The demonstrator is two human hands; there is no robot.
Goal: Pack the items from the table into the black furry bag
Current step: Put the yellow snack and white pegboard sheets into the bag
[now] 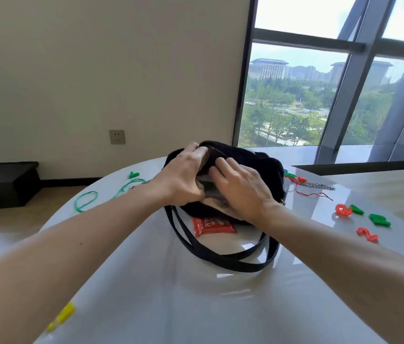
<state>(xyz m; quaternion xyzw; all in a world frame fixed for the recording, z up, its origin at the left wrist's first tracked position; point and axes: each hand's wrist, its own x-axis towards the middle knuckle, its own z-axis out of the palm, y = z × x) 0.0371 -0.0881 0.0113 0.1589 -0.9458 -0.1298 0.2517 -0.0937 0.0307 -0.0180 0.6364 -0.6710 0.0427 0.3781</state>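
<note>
The black furry bag (258, 167) stands in the middle of the round white table (196, 294), its black straps (220, 259) looped toward me. My left hand (183, 177) grips the bag's left rim and holds the mouth apart. My right hand (243, 187) rests over the opening, fingers curled on a dark flat item (209, 191) partly inside the bag. A red packet (212, 227) lies on the table just in front of the bag, partly under its edge.
Red and green plastic letters (362, 219) lie at the right. A red cord with a metal chain (315, 187) sits behind them. Green cord (89, 202) and a green piece (133, 174) lie at the left. A yellow item (63, 316) sits near the front left edge.
</note>
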